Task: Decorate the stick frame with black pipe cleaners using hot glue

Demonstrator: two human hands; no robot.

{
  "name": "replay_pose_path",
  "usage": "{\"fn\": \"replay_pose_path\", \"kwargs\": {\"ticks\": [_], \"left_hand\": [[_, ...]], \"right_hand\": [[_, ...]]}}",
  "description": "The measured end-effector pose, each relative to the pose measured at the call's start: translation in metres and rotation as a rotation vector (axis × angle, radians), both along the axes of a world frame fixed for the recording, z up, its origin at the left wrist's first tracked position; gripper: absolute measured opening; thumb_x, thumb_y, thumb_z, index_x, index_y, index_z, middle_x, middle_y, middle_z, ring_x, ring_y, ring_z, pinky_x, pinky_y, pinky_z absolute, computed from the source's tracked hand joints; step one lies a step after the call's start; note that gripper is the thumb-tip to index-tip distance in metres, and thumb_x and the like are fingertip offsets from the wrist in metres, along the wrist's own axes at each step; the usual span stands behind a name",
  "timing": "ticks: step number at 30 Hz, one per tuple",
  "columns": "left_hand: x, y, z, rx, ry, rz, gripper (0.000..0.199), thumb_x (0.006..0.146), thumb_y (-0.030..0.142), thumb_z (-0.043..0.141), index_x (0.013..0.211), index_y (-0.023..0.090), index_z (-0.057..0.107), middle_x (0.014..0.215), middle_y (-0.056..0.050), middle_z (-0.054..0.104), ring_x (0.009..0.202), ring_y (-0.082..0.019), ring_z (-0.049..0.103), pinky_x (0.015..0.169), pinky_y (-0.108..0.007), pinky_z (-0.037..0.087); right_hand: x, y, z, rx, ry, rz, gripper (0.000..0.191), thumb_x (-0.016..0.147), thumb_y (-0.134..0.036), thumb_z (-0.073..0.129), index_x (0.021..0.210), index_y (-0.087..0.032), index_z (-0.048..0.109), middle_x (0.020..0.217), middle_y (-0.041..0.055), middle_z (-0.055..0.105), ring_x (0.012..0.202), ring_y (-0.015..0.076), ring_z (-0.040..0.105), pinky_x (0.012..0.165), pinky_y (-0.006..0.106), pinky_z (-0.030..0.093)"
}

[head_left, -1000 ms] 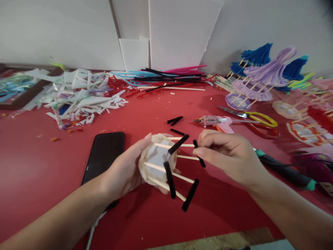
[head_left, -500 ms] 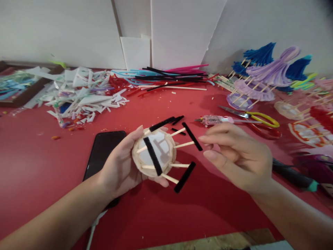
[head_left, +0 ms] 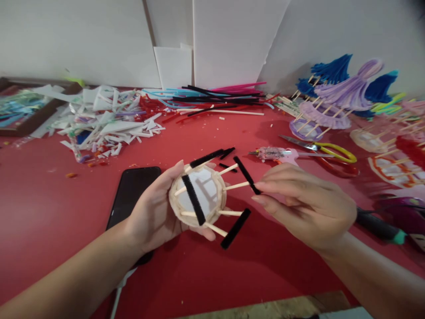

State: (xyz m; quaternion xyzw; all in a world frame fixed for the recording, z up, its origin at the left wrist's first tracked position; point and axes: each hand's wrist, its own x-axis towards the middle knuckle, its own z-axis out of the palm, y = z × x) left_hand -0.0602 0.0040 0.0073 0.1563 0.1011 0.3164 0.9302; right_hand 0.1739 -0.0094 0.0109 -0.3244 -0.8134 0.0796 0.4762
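Red desk [head_left: 43, 212] surface spreads left of the phone [head_left: 136, 186] and also to its right, toward the near side; beyond the phone, scraps [head_left: 109, 117] and pipe cleaners [head_left: 215, 98] line the back, while a glue gun [head_left: 274, 153] and scissors [head_left: 318, 148] bound the room well to its right. The stick frame [head_left: 209, 190] is just right of the phone: a round white base with a cream rim, pale sticks standing around it and four black fuzzy strips [head_left: 194, 199] bridging their tops. The left hand [head_left: 154, 199] cups the base, thumb at its rim. The right hand [head_left: 299, 206] has thumb and forefinger nearly together at one strip's end; whether they pinch it, I cannot tell.
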Motion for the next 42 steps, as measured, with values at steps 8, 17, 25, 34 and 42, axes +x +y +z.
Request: {"fn": "replay_pose_path", "kwargs": {"ticks": [8, 17, 25, 34, 42], "left_hand": [[-0.0009, -0.0018, 0.0005, 0.071, 0.090, 0.028, 0.040, 0.098, 0.040, 0.041, 0.116, 0.020, 0.070, 0.107, -0.007, 0.076, 0.089, -0.022, 0.074, 0.075, -0.037, 0.061], [-0.0013, -0.0010, -0.0014, 0.085, 0.089, 0.024, 0.041, 0.098, 0.041, 0.039, 0.117, 0.019, 0.068, 0.108, -0.008, 0.076, 0.093, -0.025, 0.073, 0.070, -0.037, 0.062], [-0.0030, -0.0019, 0.0001, 0.072, 0.128, 0.027, 0.038, 0.096, 0.041, 0.045, 0.115, 0.021, 0.070, 0.104, -0.007, 0.077, 0.092, -0.023, 0.074, 0.073, -0.037, 0.061], [0.0016, -0.0005, 0.0029, 0.062, 0.008, -0.021, 0.033, 0.096, 0.035, 0.047, 0.111, 0.017, 0.071, 0.099, -0.005, 0.078, 0.088, -0.018, 0.074, 0.073, -0.031, 0.061], [-0.0010, -0.0025, 0.0030, 0.075, 0.092, -0.015, 0.037, 0.095, 0.041, 0.047, 0.107, 0.016, 0.073, 0.096, -0.007, 0.077, 0.084, -0.020, 0.073, 0.069, -0.032, 0.062]], "right_hand": [[0.0004, -0.0006, -0.0002, -0.002, 0.005, 0.024, 0.026, 0.076, -0.003, 0.071, 0.095, -0.019, 0.069, 0.078, 0.0017, 0.069, 0.071, 0.0135, 0.064, 0.064, 0.029, 0.055], [0.0014, -0.0007, 0.0005, 0.015, -0.014, 0.053, 0.027, 0.077, -0.002, 0.070, 0.097, -0.019, 0.068, 0.079, 0.0024, 0.068, 0.072, 0.0136, 0.063, 0.064, 0.030, 0.055], [-0.0004, 0.0007, 0.0007, -0.009, -0.007, 0.060, 0.025, 0.077, -0.002, 0.069, 0.096, -0.019, 0.067, 0.078, 0.0018, 0.067, 0.071, 0.0132, 0.062, 0.063, 0.030, 0.054], [0.0029, -0.0005, 0.0019, 0.021, -0.060, 0.020, 0.031, 0.076, -0.014, 0.074, 0.104, -0.022, 0.063, 0.084, 0.0023, 0.066, 0.075, 0.0170, 0.062, 0.069, 0.034, 0.054], [0.0013, 0.0000, 0.0029, 0.055, -0.061, 0.035, 0.028, 0.075, -0.012, 0.074, 0.100, -0.020, 0.064, 0.083, 0.0031, 0.067, 0.074, 0.0171, 0.063, 0.068, 0.034, 0.053]]}}
